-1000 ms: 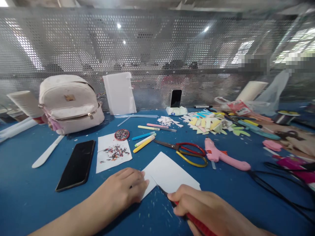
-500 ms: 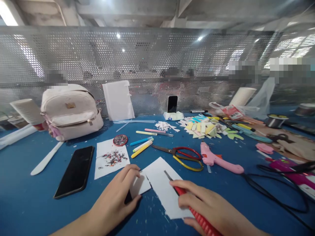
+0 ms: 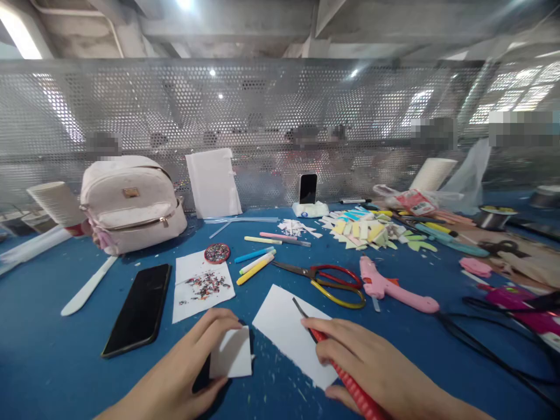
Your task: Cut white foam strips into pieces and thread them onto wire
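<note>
My left hand grips a small square piece of white paper by its left side, between thumb and fingers. My right hand is closed around the red ribbed handle of a craft knife. Its thin metal blade points away from me, over a larger white paper sheet lying flat on the blue table. A stretch of bare tabletop separates the small piece from the larger sheet. Beyond the sheet are red-and-yellow-handled scissors.
A black phone and a paper with dark flakes lie left. Markers lie ahead. A pink glue gun with black cable sits right. Paper scraps, a white backpack and a perforated metal screen stand farther back.
My left hand has moved left and nearer to me, carrying the small paper piece away from the larger sheet. My right hand still holds the knife over the sheet. The view tilts slightly up.
</note>
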The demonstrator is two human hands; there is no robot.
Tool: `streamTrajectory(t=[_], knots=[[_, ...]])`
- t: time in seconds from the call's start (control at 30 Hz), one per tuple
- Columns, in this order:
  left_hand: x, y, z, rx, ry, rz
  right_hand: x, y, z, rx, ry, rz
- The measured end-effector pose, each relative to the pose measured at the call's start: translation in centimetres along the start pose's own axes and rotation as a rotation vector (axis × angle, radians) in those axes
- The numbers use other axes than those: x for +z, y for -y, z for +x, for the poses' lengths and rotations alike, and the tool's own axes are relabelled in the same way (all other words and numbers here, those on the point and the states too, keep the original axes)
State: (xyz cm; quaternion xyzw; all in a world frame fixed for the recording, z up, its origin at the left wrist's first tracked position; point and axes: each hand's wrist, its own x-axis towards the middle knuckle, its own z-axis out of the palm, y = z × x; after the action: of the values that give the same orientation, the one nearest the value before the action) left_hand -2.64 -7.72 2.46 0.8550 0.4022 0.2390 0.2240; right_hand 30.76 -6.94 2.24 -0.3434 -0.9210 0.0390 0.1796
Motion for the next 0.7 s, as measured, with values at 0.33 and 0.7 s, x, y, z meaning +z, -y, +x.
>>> streamTrajectory(t=[0.33, 0.7], knots=[[0.0, 1.1, -1.7, -0.083, -0.084, 0.016, -1.2, -1.2, 1.0, 0.120, 0.075, 0.150], [0.2, -1.0, 0.8, 0.093, -0.293, -0.032, -3.2, 1.9, 5.9, -0.035, 0.004, 0.307]])
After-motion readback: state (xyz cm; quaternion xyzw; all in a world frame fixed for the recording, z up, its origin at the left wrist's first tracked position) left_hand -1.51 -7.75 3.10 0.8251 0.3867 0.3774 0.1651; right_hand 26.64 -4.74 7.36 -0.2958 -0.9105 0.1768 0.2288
